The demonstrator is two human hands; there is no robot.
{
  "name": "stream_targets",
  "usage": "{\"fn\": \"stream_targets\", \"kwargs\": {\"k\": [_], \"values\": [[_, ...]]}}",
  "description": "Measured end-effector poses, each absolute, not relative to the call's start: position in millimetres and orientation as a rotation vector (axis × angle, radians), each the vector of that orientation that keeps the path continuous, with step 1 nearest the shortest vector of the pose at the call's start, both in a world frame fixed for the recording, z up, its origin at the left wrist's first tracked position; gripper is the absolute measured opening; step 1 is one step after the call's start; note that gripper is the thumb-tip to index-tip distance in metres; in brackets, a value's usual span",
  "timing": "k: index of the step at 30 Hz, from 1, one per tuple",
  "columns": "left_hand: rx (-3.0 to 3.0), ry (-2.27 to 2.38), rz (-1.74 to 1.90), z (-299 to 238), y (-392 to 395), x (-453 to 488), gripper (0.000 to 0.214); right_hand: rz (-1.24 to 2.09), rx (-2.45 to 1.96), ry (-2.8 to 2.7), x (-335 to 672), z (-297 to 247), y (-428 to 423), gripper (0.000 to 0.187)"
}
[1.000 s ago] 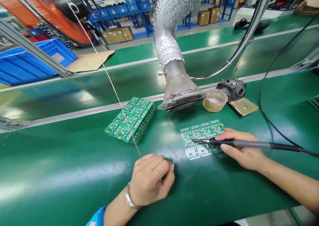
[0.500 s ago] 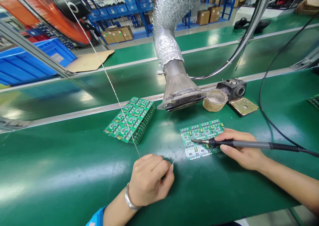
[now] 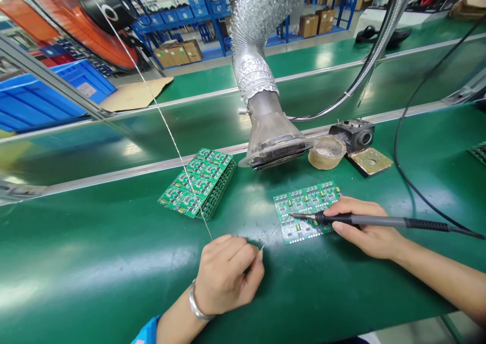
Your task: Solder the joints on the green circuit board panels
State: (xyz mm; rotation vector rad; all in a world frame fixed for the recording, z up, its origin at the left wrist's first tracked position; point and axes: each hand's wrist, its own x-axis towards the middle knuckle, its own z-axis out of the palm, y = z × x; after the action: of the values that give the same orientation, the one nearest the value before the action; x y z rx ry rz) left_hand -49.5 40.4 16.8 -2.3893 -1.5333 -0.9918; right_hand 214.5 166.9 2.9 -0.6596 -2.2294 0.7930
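Observation:
My right hand (image 3: 366, 227) is closed round a soldering iron (image 3: 379, 220), whose tip rests at the left part of a green circuit board panel (image 3: 299, 231). The panel lies flat on the green bench, partly covered by my fingers and the iron. Below and left of it, my left hand (image 3: 230, 273) pinches a thin solder wire (image 3: 167, 126) that comes down from the upper left. The wire's free end pokes out past the thumb toward the panel's left edge. A stack of similar circuit boards (image 3: 199, 179) stands behind my left hand.
A fume extractor nozzle (image 3: 275, 136) hangs over the bench behind the panel. To its right are a round tub (image 3: 327, 154), a black iron stand (image 3: 353, 134) and a sponge tray (image 3: 372, 161). The iron's dark cable (image 3: 398, 131) loops at the right.
The iron's tip has shifted very slightly left on the panel, and my right hand with it. My left hand keeps its pinch on the wire almost unmoved.

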Motion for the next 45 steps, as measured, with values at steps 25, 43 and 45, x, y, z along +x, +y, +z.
{"fn": "stream_targets", "kwargs": {"k": [25,43,45], "values": [[-2.517,-1.493,-1.064,31.4,55.7,-17.5,0.016,1.308,-0.892,-1.553,246.7,-15.3,184.2,0.015],[-2.455,-1.436,-1.084,19.6,61.6,-21.1,0.016,1.104,-0.926,-1.863,237.3,-6.6,183.5,0.012],[-2.451,-1.439,-1.085,18.5,61.6,-21.8,0.015,1.114,-0.909,-1.846,238.2,-7.1,183.1,0.012]]}}
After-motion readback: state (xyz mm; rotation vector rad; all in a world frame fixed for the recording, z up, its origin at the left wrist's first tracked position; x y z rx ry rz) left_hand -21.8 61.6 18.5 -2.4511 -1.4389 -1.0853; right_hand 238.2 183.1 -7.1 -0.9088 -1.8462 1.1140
